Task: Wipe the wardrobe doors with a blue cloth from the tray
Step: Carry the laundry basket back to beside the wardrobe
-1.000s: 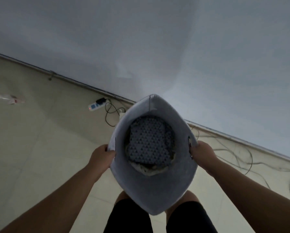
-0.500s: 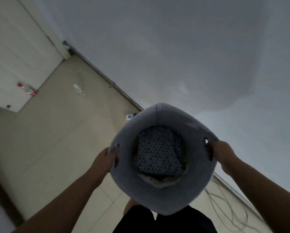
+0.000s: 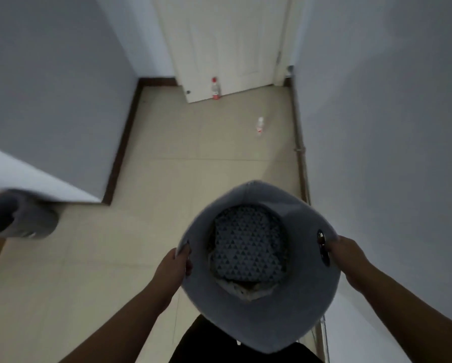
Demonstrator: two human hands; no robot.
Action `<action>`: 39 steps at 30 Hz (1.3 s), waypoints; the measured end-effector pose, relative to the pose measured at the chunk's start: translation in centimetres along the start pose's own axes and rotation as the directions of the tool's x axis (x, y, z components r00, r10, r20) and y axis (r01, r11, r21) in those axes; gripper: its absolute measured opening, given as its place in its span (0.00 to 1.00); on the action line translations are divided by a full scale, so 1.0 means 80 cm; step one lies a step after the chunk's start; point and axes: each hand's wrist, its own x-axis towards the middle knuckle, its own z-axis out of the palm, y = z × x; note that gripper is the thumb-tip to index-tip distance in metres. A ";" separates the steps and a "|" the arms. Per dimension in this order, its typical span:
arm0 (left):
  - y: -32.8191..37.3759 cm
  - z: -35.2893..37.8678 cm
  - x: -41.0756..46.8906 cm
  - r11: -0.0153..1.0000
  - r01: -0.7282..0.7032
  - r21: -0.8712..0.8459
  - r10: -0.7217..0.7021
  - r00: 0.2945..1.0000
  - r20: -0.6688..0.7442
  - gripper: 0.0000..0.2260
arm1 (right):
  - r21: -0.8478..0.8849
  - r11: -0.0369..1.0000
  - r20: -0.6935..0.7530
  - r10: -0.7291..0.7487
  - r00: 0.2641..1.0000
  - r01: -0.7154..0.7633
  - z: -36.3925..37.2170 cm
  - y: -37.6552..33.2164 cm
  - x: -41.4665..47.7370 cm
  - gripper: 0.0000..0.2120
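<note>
I carry a grey felt basket [image 3: 261,323] in front of my body, low and right of centre. A folded cloth [image 3: 247,251] with a blue triangle pattern lies inside it on top of a pale cloth. My left hand [image 3: 174,267] grips the basket's left rim, thumb over the edge. My right hand [image 3: 346,254] grips the right rim beside the metal eyelets. No wardrobe doors can be made out for sure.
A tiled corridor runs ahead between grey walls. A white door [image 3: 227,43] closes the far end, with a red-capped bottle [image 3: 215,88] standing before it. Another bottle [image 3: 259,125] lies on the floor. A pipe [image 3: 299,150] follows the right wall. A blurred grey object [image 3: 18,214] sits at left.
My view has swung left, from the blank wall and floor cables to the corridor and white door. The basket stays held in both hands.
</note>
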 end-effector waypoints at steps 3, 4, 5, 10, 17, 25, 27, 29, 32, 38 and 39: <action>-0.049 -0.044 -0.026 0.989 0.073 -0.131 -0.090 0.987 -0.132 0.21 | -0.086 0.992 0.070 -0.085 0.994 0.091 0.045 -0.049 0.005 0.05; -0.067 -0.058 -0.035 0.979 0.091 -0.185 -0.123 0.977 -0.172 0.22 | -0.107 0.987 0.093 -0.106 0.990 0.116 0.064 -0.064 0.003 0.05; -0.086 -0.072 -0.044 0.966 0.105 -0.235 -0.156 0.966 -0.207 0.23 | -0.131 0.982 0.128 -0.122 0.984 0.139 0.086 -0.078 0.001 0.06; -0.186 -0.134 -0.100 0.879 0.128 -0.459 -0.289 0.909 -0.299 0.27 | -0.184 0.955 0.316 -0.166 0.934 0.232 0.219 -0.133 -0.041 0.09; -0.324 -0.225 -0.172 0.694 0.051 -0.718 -0.441 0.818 -0.368 0.35 | -0.289 0.850 0.495 -0.261 0.829 0.440 0.398 -0.172 -0.162 0.08; -0.430 -0.297 -0.219 0.448 -0.053 -0.892 -0.514 0.801 -0.306 0.27 | -0.408 0.677 0.647 -0.260 0.717 0.613 0.547 -0.192 -0.251 0.08; -0.446 -0.309 -0.221 0.415 -0.072 -0.907 -0.548 0.776 -0.312 0.29 | -0.426 0.636 0.681 -0.243 0.691 0.643 0.584 -0.199 -0.262 0.11; -0.458 -0.326 -0.221 0.391 -0.080 -0.917 -0.584 0.749 -0.314 0.29 | -0.435 0.608 0.709 -0.223 0.669 0.664 0.625 -0.204 -0.271 0.12; -0.471 -0.355 -0.218 0.366 -0.097 -0.926 -0.648 0.688 -0.328 0.29 | -0.437 0.584 0.749 -0.185 0.636 0.684 0.692 -0.216 -0.283 0.11; -0.484 -0.427 -0.222 0.292 -0.126 -0.948 -0.766 0.563 -0.311 0.31 | -0.432 0.540 0.820 -0.099 0.564 0.722 0.823 -0.266 -0.333 0.09; -0.484 -0.436 -0.222 0.286 -0.132 -0.949 -0.780 0.544 -0.311 0.31 | -0.429 0.527 0.828 -0.094 0.553 0.734 0.845 -0.275 -0.345 0.08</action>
